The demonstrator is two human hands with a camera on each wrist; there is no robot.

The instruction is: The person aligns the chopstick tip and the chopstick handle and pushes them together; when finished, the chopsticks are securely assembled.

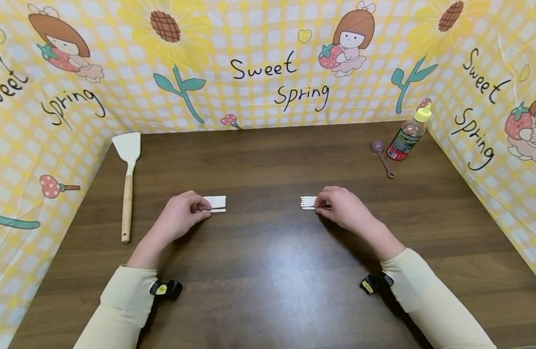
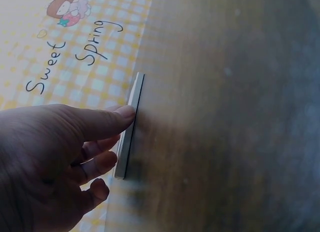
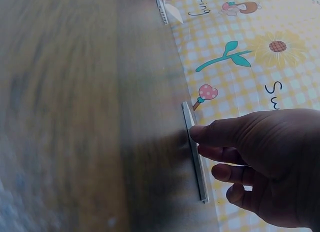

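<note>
Two small groups of thin white sticks lie flat on the brown table, one before each hand. My left hand (image 1: 182, 211) is at the left group (image 1: 215, 200); thumb and index finger pinch its nearest stick (image 1: 219, 210), which lies slightly apart from the others. At the right group (image 1: 308, 199), my right hand (image 1: 341, 206) pinches the near edge with thumb and index finger. Both wrist views show the thumb against a white stick (image 2: 133, 95) (image 3: 199, 174), the other fingers loosely bent behind it. My fingers hide the outer ends of both groups in the head view.
A white spatula (image 1: 127, 186) with a wooden handle lies at the left. Toward the back right are a mauve measuring spoon (image 1: 383, 157) and a clear bottle (image 1: 406, 138) with a yellow cap. Yellow checked cloth (image 1: 268, 114) walls the table's back and sides.
</note>
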